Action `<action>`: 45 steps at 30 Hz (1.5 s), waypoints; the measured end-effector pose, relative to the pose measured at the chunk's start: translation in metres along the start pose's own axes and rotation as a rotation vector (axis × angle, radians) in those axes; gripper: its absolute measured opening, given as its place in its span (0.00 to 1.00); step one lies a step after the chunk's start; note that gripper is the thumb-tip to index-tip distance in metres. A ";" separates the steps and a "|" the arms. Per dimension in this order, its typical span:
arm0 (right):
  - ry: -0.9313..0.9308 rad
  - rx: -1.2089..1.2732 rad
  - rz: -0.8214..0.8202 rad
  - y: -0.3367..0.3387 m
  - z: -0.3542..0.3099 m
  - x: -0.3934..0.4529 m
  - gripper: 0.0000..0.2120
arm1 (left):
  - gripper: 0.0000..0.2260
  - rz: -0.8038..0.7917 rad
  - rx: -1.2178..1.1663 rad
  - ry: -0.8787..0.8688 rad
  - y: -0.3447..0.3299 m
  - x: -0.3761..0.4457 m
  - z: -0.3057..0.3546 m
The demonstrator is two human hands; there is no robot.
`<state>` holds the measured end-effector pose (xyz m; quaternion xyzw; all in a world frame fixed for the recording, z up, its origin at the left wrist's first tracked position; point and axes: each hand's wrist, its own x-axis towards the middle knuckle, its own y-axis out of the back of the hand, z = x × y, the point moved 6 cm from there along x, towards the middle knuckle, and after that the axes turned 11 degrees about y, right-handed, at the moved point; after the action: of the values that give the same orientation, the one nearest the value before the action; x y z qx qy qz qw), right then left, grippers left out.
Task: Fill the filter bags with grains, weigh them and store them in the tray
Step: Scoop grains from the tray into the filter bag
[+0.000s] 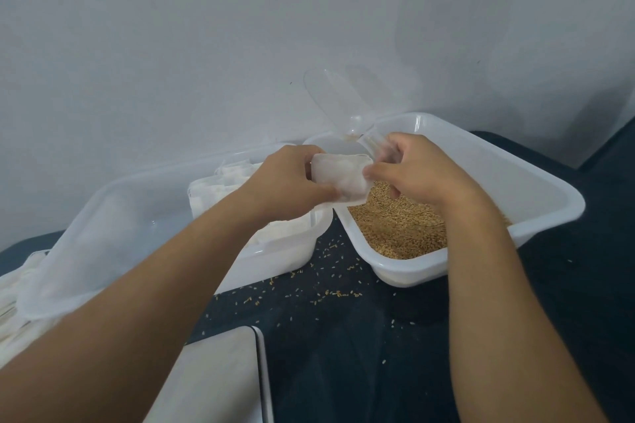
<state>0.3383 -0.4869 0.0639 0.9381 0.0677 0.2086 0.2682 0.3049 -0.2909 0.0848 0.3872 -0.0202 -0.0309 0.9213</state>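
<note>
Both hands pinch one white filter bag (pixel 340 178): left hand (pixel 285 178) at its lower edge, right hand (pixel 412 168) at its side. Bag held above the grain tub (pixel 536 182), clear scoop (pixel 340 103) behind.

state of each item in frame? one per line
white filter bag: held up over the tubs, pinched by both hands
left hand: grips bag
right hand: pinches bag edge
white plastic tub of grain: partly full
clear plastic scoop: idle, propped upright
white tub of filter bags: stocked
spilled grains: scattered on dark cloth
</note>
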 end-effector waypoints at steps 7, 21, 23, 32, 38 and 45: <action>0.070 0.039 0.046 0.001 -0.007 0.001 0.12 | 0.11 -0.008 -0.070 0.058 -0.003 -0.005 -0.006; 0.468 0.005 -0.014 -0.009 -0.106 -0.020 0.13 | 0.13 -0.145 -0.664 0.051 -0.038 -0.048 -0.017; 0.509 -0.023 -0.032 -0.015 -0.125 -0.028 0.11 | 0.11 -0.099 -0.693 0.001 -0.033 -0.060 -0.017; 0.388 0.180 -0.143 -0.032 -0.140 -0.039 0.14 | 0.17 -0.010 -0.758 -0.018 0.009 -0.107 -0.043; 0.467 0.306 -0.098 -0.049 -0.157 -0.036 0.17 | 0.15 -0.130 -0.916 -0.012 0.022 -0.125 -0.060; 0.529 0.320 0.069 -0.045 -0.168 -0.044 0.13 | 0.10 0.137 -0.998 -0.018 0.036 -0.129 -0.073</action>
<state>0.2264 -0.3793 0.1534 0.8832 0.1351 0.4415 0.0830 0.1822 -0.2040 0.0579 -0.1030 -0.0364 0.0202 0.9938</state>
